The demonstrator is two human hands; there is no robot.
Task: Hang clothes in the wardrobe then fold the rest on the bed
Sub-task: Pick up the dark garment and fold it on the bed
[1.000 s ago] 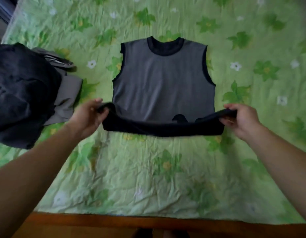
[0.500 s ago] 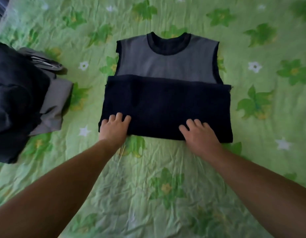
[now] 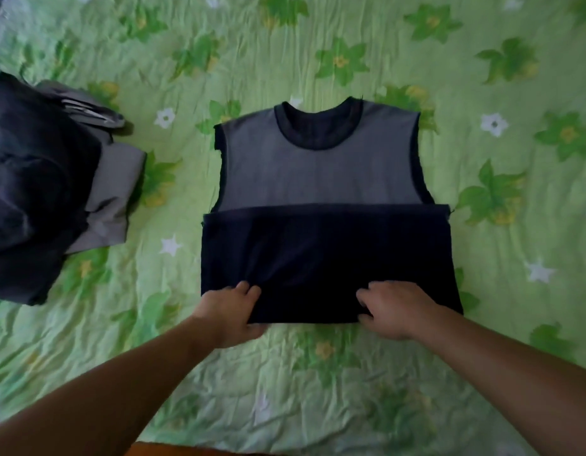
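- Shirt lies flat in the middle of the bed on the green flowered sheet. Its collar points away from the person, and its dark lower half is turned up over the grey chest.
- At the near fold, the left hand and the right hand each pinch the cloth, fingers curled over the top and thumb at the edge. How far the thumbs reach under cannot be told.
- Likely trouble: both grips sit inward of the corners, so lifting the fold could let the outer corners sag and the next fold land crooked.
- The soft layers could also slide apart if either pinch catches only the top layer.
- The turned-up part runs wider than the chest, so the sides may not line up.
- To the left, a pile of dark clothes and a grey garment lie well apart from the shirt, not between fold and collar.
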